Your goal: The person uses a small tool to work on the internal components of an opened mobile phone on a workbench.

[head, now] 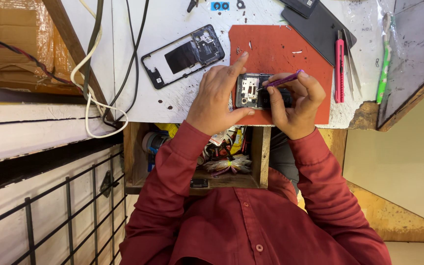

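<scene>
Purple-handled tool (283,80) pinched in right hand (295,105), tip probing the opened phone body (253,91) that left hand (219,95) grips on the red mat (280,49), stripped frame (182,55) at 10 o'clock; component work mid-step, next move likely needs a steady, light tip.

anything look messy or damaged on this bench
Yes. The white worktop is scratched and stained, its front edge chipped near the pink utility knife. Small debris dots the red rubber mat, where both hands work on an opened phone.
</scene>
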